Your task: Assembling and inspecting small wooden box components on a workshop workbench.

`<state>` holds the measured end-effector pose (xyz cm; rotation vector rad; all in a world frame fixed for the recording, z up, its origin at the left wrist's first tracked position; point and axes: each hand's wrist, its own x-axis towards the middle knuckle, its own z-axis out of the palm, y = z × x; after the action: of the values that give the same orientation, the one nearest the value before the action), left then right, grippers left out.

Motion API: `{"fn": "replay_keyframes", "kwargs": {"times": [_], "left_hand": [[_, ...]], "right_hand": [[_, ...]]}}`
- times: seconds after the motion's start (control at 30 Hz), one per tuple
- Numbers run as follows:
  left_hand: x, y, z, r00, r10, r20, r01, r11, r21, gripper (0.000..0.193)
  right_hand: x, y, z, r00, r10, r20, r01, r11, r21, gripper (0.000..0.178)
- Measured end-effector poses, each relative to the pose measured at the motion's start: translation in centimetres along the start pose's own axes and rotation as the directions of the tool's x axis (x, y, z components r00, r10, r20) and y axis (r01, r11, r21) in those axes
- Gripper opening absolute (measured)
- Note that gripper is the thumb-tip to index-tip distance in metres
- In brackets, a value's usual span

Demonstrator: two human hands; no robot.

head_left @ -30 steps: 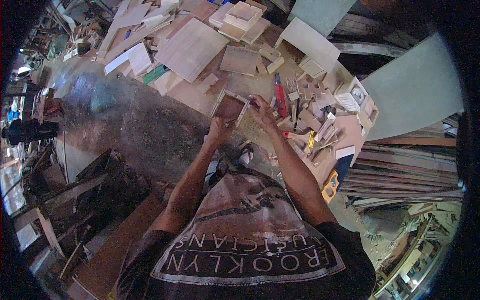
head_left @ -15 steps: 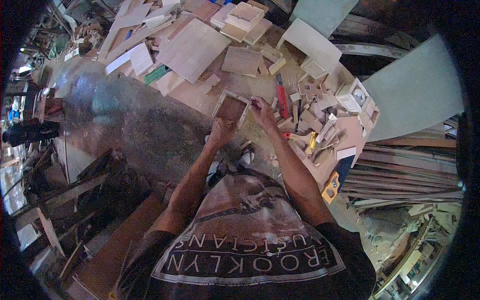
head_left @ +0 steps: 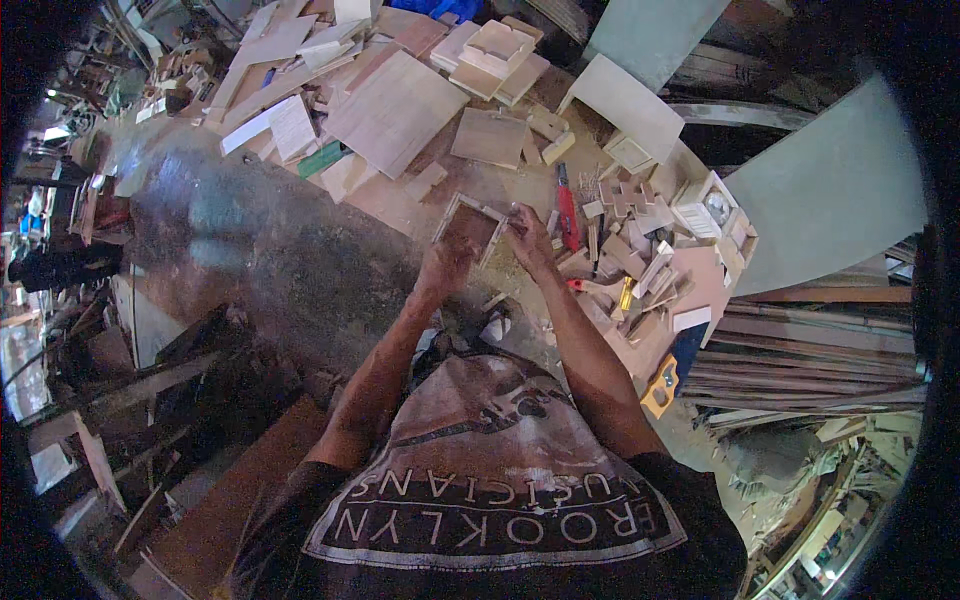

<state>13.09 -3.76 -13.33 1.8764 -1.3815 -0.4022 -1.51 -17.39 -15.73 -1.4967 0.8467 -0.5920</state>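
A small, shallow wooden box (head_left: 478,206) with pale rims and a brown inside is held up over the near edge of the worktable, tilted. My left hand (head_left: 450,262) grips it from the near side, with fingers reaching in over its brown bottom. At the box's right corner is my right hand (head_left: 528,240), its fingers pinched together against or right beside the rim. Whatever those fingertips may hold is too small to make out. A red-handled tool (head_left: 567,212), perhaps a saw, lies on the table just right of my right hand.
Wood offcuts (head_left: 628,245), a yellow-and-red brush (head_left: 625,292) and a yellow-handled saw (head_left: 660,388) lie to the right. Flat boards (head_left: 398,118) and stacked wooden boxes (head_left: 497,50) cover the far side. A small white wooden case (head_left: 700,208) stands at the right edge.
The box has turned slightly in my left hand and sits a little farther right in the picture. My right hand stays at its corner. The whole view has shifted slightly.
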Motion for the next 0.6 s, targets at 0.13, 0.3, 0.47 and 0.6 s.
{"fn": "replay_keyframes", "kwargs": {"times": [0.13,0.3,0.47,0.6], "left_hand": [[3.3,-0.9,-2.3,0.969,-0.235,-0.082,0.228,0.970,-0.085,0.018],[6.6,-7.5,-2.4,0.982,-0.158,0.105,0.177,0.961,-0.211,0.021],[9.0,-7.3,-2.5,0.964,-0.043,0.261,0.073,0.991,-0.109,0.027],[9.2,-6.3,-3.5,0.904,-0.138,0.405,0.301,0.879,-0.370,0.032]], "right_hand": [[0.1,1.6,-0.4,0.996,-0.008,-0.094,-0.020,0.954,-0.300,0.045],[-0.5,1.5,2.3,0.952,0.166,-0.258,-0.237,0.931,-0.278,0.042],[-1.6,1.9,4.0,0.887,0.213,-0.410,-0.242,0.970,-0.019,0.038],[-2.3,2.5,4.7,0.853,0.223,-0.472,-0.185,0.975,0.126,0.034]]}}
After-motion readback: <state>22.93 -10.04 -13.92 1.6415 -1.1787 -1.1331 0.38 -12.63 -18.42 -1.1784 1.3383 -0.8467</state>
